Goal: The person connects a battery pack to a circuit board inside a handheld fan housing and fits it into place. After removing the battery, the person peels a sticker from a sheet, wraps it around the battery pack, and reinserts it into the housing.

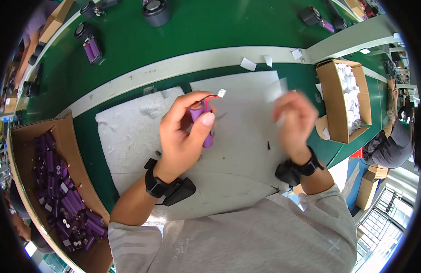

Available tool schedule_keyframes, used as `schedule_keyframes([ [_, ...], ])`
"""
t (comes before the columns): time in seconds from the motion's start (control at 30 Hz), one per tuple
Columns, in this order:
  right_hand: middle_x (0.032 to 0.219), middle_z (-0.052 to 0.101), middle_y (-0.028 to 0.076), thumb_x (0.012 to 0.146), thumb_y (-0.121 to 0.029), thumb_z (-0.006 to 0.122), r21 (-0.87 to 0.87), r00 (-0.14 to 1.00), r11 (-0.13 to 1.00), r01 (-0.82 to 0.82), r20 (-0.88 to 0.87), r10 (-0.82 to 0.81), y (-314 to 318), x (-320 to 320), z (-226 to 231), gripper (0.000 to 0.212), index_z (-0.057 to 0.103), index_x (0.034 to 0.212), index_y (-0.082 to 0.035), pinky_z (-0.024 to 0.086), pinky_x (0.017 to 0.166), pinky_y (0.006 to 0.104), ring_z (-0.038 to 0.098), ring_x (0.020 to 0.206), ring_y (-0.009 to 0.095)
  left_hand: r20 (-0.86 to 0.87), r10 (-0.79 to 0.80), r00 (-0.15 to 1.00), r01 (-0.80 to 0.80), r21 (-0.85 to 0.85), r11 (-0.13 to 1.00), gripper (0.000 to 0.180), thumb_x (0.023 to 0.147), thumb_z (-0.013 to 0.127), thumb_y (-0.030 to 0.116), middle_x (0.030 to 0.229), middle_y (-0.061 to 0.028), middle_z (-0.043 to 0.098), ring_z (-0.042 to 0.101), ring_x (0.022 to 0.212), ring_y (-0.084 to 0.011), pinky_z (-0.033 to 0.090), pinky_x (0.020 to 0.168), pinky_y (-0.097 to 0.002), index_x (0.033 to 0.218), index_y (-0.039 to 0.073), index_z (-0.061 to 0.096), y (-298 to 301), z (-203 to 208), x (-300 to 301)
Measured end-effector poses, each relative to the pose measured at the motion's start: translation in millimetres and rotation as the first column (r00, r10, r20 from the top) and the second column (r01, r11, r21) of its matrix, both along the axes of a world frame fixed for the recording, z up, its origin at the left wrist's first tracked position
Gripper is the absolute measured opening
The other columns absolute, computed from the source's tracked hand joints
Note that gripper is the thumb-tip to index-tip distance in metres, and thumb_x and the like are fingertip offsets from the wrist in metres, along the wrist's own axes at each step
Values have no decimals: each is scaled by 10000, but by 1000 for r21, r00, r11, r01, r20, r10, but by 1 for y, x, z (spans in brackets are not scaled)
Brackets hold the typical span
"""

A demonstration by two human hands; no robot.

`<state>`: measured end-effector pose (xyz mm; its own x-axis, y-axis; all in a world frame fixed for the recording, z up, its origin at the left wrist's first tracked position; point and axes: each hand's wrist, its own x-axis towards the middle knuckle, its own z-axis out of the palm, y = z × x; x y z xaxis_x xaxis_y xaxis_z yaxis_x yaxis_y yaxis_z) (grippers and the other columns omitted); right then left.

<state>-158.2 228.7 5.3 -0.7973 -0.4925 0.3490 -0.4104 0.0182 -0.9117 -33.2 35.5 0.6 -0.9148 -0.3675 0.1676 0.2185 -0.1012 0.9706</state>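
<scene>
My left hand (183,129) is closed round a purple cylindrical battery pack (197,113) above the white mat. Thin red and black wires rise from the pack's upper end to a small white connector (221,93), which sticks out past my fingers. Off to the right, my right hand (294,118) is raised over the mat's edge, its fingers curled and blurred by motion. A blurred white slip (278,89) shows at its fingertips. Black bands with dark modules sit on both wrists.
Pale foam mats (242,154) cover the green bench (197,34). At left, a cardboard box (90,170) holds several purple battery packs. A smaller carton (331,102) at right contains white slips. Beyond a pale rail (169,64) lie dark round devices (157,12). People are at both sides.
</scene>
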Motion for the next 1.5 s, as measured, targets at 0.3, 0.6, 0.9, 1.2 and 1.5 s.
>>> schedule_keyframes([
  [0.3,992,559,52,931,-168,569,-37,916,985,-167,363,169,-8,-13,12,258,514,1158,-57,457,632,260,556,756,117,46,-31,998,30,39,999,348,838,710,45,947,-57,631,598,779,-87,522,658,-250,1164,13,595,4,5,0],
  [0.6,1301,456,105,757,-19,739,94,730,742,-663,300,614,-18,38,12,808,289,1427,-57,450,921,296,526,1137,225,-78,-214,974,111,-658,745,563,629,867,153,1020,-74,677,657,906,-185,542,744,-293,1133,61,634,17,17,5],
  [0.9,811,535,-10,776,5,707,-85,599,887,-454,708,374,-17,35,1,621,404,1313,-66,436,617,209,510,689,69,116,125,985,-70,-392,917,409,864,696,257,1019,-100,648,636,759,-152,508,581,-302,1182,35,569,-81,43,-66],
  [1.2,783,550,3,803,53,654,54,714,848,-528,570,408,-22,30,6,510,434,1250,-55,411,562,211,512,654,64,268,652,709,-153,-844,514,728,806,672,369,1280,-180,538,665,888,-265,552,745,-366,1380,8,405,-291,-15,-208],
  [1.5,738,522,-50,793,-1,709,92,748,833,-546,501,435,-19,32,13,480,479,1211,-54,381,551,186,452,644,24,378,621,687,258,-925,278,385,773,712,324,1100,-183,653,660,945,-344,526,884,-396,1014,25,677,-259,12,-229],
])
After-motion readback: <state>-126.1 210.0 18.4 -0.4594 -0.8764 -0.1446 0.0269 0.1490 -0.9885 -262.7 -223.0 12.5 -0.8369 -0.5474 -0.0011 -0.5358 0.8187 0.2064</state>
